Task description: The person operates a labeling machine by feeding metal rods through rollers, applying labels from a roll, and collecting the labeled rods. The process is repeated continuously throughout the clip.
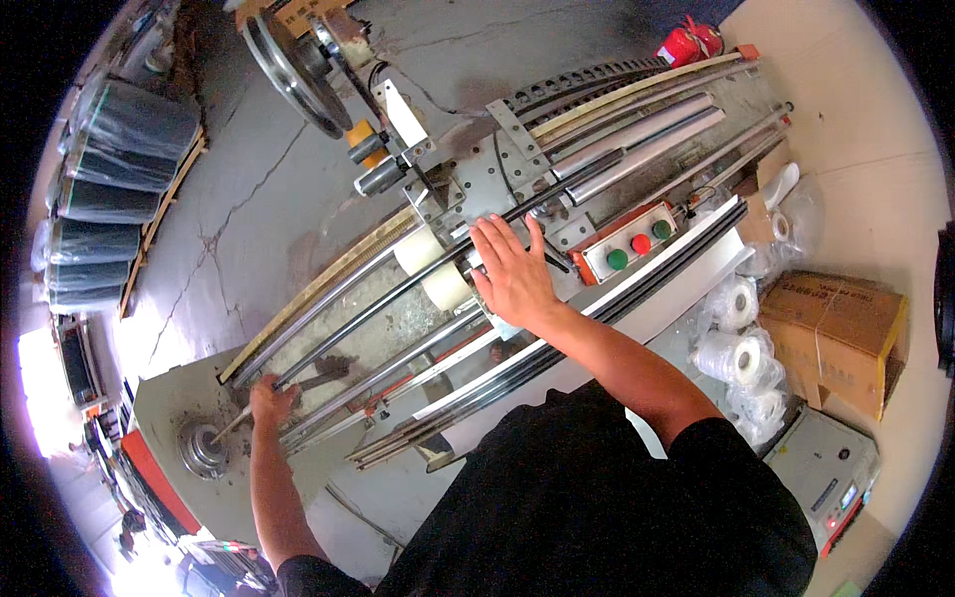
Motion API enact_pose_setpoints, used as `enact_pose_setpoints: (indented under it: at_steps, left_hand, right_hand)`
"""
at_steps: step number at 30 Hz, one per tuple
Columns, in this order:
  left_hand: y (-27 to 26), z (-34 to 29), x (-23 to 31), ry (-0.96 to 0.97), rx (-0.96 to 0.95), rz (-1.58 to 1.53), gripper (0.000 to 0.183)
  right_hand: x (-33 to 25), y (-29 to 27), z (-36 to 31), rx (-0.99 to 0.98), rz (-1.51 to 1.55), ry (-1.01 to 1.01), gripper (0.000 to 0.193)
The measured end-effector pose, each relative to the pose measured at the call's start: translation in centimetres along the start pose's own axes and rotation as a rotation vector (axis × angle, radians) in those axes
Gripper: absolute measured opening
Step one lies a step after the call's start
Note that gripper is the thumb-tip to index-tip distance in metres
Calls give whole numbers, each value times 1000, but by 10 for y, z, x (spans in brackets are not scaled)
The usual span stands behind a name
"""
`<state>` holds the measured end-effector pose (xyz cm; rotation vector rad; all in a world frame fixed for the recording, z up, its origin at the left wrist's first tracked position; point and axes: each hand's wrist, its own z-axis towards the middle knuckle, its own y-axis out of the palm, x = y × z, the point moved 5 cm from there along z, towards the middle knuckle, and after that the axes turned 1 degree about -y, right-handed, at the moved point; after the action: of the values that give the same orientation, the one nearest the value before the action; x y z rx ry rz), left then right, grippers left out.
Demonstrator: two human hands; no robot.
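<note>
A long dark rod [370, 317] runs slantwise along a lathe-like machine. My left hand [271, 400] is wrapped round the rod's lower left end, beside a round metal chuck [204, 450]. A thin pale bar [235, 424] shows between that hand and the chuck. My right hand [514, 271] lies palm down with fingers stretched out, against or just over the rod; whether it presses on it I cannot tell. Just left of its fingertips is a cream-white roller [434, 271], passing under the rod. Beyond the fingers stands the grey metal carriage [476, 184].
Right of my right hand sits an orange control box [629, 244] with green and red buttons. A round metal disc wheel [295, 75] rises above the carriage. Wrapped dark rolls [134, 134] stand far left. At right are clear plastic rolls [738, 303] and a cardboard box [831, 328].
</note>
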<state>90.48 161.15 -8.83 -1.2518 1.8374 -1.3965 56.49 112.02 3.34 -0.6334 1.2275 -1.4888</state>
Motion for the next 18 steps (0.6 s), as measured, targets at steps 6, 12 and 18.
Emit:
enact_pose_setpoints:
  at_steps: [6,12,18]
  left_hand:
    - [8,10,1,-138,-209,50,57]
    - [-27,1,184,97,-170,131,50]
    - [-29,-1,316,235,-187,76,64]
  right_hand:
    - [-1,2,2,-35,18,-16,63]
    - [-3,6,2,-57,-18,-24,62]
    - [-2,8,2,-51,-53,-46,62]
